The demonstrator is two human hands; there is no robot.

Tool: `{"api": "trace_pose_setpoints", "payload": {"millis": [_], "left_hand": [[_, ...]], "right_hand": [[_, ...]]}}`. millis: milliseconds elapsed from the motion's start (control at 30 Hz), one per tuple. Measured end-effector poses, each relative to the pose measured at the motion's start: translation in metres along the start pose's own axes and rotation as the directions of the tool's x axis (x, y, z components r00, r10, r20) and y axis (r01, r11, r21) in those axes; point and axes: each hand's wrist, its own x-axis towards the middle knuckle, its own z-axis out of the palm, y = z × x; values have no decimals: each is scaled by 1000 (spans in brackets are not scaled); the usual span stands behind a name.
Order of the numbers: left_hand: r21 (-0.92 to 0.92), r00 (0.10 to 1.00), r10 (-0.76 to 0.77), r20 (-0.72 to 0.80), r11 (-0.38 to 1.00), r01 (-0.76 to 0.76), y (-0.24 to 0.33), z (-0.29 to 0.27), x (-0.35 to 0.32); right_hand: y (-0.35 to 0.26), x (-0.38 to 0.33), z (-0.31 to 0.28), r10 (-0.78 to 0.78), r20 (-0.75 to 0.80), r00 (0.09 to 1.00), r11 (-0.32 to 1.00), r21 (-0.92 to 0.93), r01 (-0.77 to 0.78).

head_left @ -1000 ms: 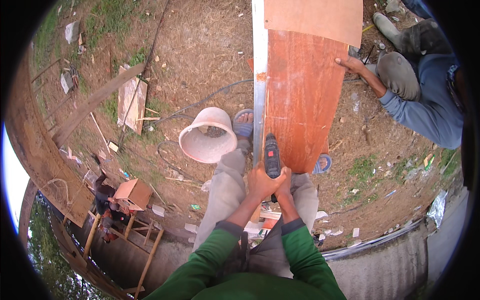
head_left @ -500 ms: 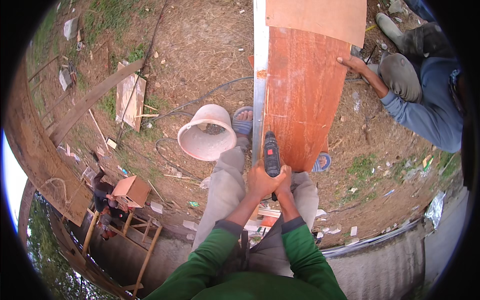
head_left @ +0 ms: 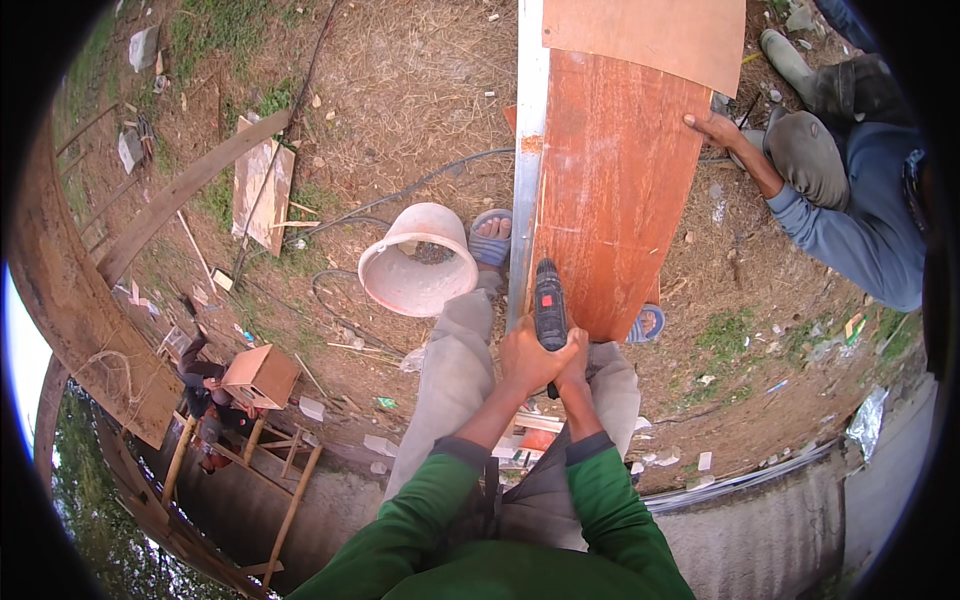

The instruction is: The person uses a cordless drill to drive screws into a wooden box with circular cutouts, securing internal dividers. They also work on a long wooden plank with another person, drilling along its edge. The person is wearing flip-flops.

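Observation:
A black cordless drill (head_left: 549,310) with a red patch lies lengthwise in my grip, its front end pointing away from me over the near left part of a reddish-brown wooden board (head_left: 620,170). My left hand (head_left: 528,357) wraps round it from the left. From the right, my right hand (head_left: 571,360) closes on the same drill, the two hands touching. Whether a bit touches the board is too small to tell. Along the board's left edge runs a pale metal strip (head_left: 529,110). A lighter wooden sheet (head_left: 645,28) overlaps the board's far end.
At the right a crouching co-worker's hand (head_left: 712,128) rests on the board's edge. A whitish bucket (head_left: 420,262) lies tipped beside my left sandal (head_left: 490,240). Dark cable (head_left: 400,183) crosses the littered ground. Further left, another person is by a wooden box (head_left: 262,377).
The whole view has shifted slightly. Both hands still grip the drill in about the same place over the board, and the co-worker's hand stays on its edge.

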Motion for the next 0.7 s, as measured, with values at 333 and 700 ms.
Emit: {"api": "trace_pose_setpoints", "payload": {"millis": [333,700], "left_hand": [[-88,988,76,-134,992,-88,-5,10,13],[-134,997,-74,27,988,77,-8,5,12]], "right_hand": [[-8,16,-1,161,4,987,977,139,-160],[-27,18,-9,116,-4,993,992,-47,-116]]}}
